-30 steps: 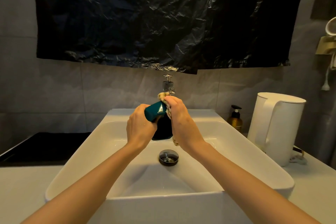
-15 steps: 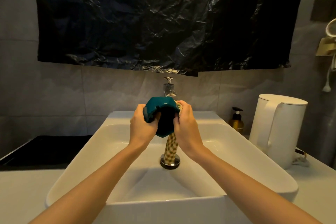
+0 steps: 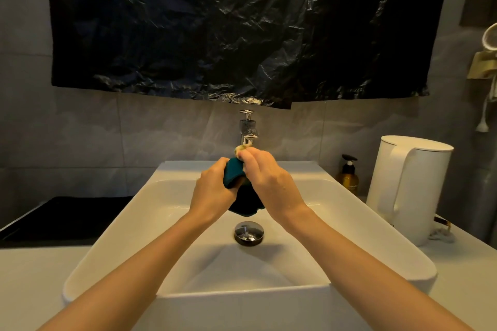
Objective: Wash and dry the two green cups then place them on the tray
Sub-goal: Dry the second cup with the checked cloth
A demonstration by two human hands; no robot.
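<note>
- Green cup (image 3: 233,175) is held above the white sink (image 3: 357,228), roughly over the back half of the basin and in front of the chrome faucet (image 3: 248,126).
- Left hand (image 3: 212,192) is closed around the cup from the left side; its fingers wrap the cup's outer wall, and the thumb side faces the camera.
- Cup sits between the two hands, with a lit teal patch showing in the gap at the top and a darker, shadowed part hanging below the knuckles, above the drain (image 3: 249,232).
- Which way the cup's mouth points cannot be told; the lower part is too dark.
- Right hand (image 3: 269,180) is curled shut on a pale, yellowish cloth (image 3: 240,148), pressed against the cup's right side; only a small tuft of it shows above the fingertips, just under the faucet spout.
- Both hands touch the cup; the cup touches neither the basin nor the faucet.
- Whether water is running cannot be told.
- White kettle (image 3: 408,185) stands on the counter to the right of the sink, with an amber pump bottle (image 3: 348,176) just beside it toward the wall.
- Black plastic sheet (image 3: 242,27) hangs on the wall above the faucet.
- Dark flat surface (image 3: 64,219) lies left of the sink.
</note>
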